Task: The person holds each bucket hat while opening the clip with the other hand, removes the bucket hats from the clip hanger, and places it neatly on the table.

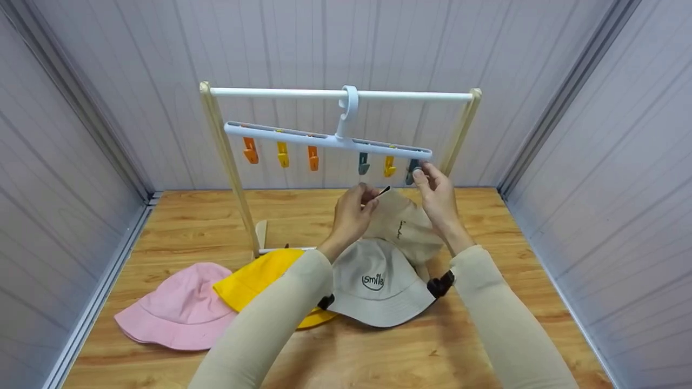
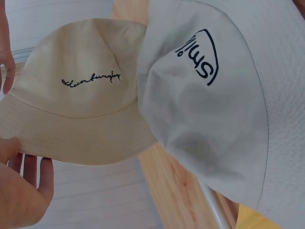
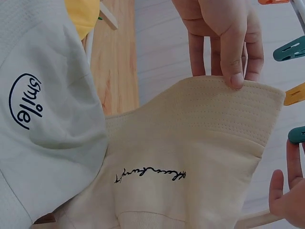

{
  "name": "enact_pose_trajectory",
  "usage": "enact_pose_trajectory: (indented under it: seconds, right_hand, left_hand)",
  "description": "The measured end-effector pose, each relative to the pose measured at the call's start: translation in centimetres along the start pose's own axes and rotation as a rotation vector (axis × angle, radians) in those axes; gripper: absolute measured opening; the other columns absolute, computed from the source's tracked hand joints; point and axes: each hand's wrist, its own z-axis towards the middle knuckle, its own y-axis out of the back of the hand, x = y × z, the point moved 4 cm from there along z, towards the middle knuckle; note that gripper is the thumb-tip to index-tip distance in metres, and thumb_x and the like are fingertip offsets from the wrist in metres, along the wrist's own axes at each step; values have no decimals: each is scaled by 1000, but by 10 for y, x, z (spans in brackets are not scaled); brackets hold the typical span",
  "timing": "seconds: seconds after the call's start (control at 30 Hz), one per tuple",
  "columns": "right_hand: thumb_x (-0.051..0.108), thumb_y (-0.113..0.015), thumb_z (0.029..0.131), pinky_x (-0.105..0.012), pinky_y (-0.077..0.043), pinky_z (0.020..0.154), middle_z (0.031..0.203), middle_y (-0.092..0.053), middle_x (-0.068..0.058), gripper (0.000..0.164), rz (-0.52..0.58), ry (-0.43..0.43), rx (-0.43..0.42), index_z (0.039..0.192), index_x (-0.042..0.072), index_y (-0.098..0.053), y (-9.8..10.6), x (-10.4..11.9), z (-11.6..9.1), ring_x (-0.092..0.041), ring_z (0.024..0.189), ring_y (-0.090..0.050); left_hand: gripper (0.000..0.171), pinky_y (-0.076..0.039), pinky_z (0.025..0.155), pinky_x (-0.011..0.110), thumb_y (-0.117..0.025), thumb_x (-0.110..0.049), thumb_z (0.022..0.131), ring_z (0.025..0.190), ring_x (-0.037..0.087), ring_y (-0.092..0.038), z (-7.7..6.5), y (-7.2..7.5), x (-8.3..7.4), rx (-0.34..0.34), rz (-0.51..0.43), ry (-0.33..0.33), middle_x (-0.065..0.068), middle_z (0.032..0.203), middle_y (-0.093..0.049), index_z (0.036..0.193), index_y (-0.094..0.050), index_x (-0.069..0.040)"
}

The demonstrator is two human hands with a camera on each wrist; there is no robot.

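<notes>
My left hand (image 1: 351,213) pinches the brim of a beige bucket hat (image 1: 405,221) with dark script lettering; the right wrist view shows thumb and fingers on either side of the brim (image 3: 224,102). My right hand (image 1: 440,202) is raised at the right end of a pale blue clip hanger (image 1: 319,140), with thumb and fingers on its dark green end clip (image 1: 412,172). The hanger hangs tilted, right end lower. Between the raised hat brim and that clip there is a gap. A grey bucket hat (image 1: 378,286) marked "smile" lies in front of the beige one.
A white rail (image 1: 275,93) on wooden posts carries the hanger's hook. Orange, yellow and green clips, such as the yellow clip (image 1: 390,166), hang along the hanger. Yellow (image 1: 265,273) and pink (image 1: 184,308) bucket hats lie on the wooden table (image 1: 519,324), left of the grey hat.
</notes>
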Motion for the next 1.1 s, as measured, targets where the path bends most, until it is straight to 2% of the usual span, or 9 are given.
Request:
enact_pose_trajectory:
  seconds: [0.2, 0.4, 0.53, 0.67, 0.83, 0.97, 1.1]
  right_hand:
    - [20, -49, 103, -36, -37, 111, 140, -50, -18, 49, -20, 15, 12, 145, -4, -40, -1, 21, -13, -24, 131, -47]
    - [21, -50, 103, -36, -37, 111, 140, -50, -19, 49, -19, 34, 15, 145, -3, -40, 1, 23, -15, -25, 131, -47]
    - [27, -49, 103, -38, -40, 108, 141, -51, -16, 50, -23, 30, 21, 146, 1, -41, 7, 10, -10, -28, 128, -50]
    - [32, -50, 102, -40, -41, 107, 134, -58, -13, 49, 3, 40, 33, 143, 6, -46, 13, -7, -4, -29, 121, -56]
    - [36, -51, 100, -41, -44, 104, 128, -63, -9, 45, 18, 74, 45, 136, 9, -55, 16, -10, -5, -30, 114, -60]
    - [36, -52, 100, -36, -47, 101, 127, -63, -9, 44, 17, 80, 61, 137, 11, -54, 22, -12, -10, -28, 112, -62]
    - [35, -53, 100, -38, -48, 100, 127, -62, -11, 47, 18, 66, 65, 139, 9, -52, 32, -15, -17, -30, 113, -62]
  left_hand:
    - [9, -54, 79, 22, -65, -10, 94, 89, 11, -63, 1, 2, 2, -11, 13, 9, 0, 98, -66, 104, -63, -11]
    - [8, -55, 77, 22, -65, -10, 94, 88, 12, -64, 1, 4, 3, -25, 22, -11, 1, 96, -66, 102, -64, -10]
    - [8, -54, 76, 23, -66, -10, 94, 87, 12, -64, 1, 5, 3, -30, 16, -10, 0, 95, -66, 102, -64, -11]
    - [8, -54, 75, 22, -65, -10, 94, 86, 11, -63, 0, 6, 3, -31, 13, -3, 0, 95, -65, 102, -64, -11]
    - [7, -54, 76, 23, -65, -9, 94, 86, 12, -63, -2, 6, 3, -25, -5, 6, 1, 95, -65, 101, -64, -10]
    - [8, -54, 76, 23, -65, -8, 94, 85, 12, -63, -2, 6, 3, -24, -18, 16, 1, 94, -65, 101, -64, -11]
    - [7, -54, 76, 23, -65, -9, 94, 85, 10, -62, -3, 6, 5, -25, -17, 33, -1, 93, -65, 100, -64, -12]
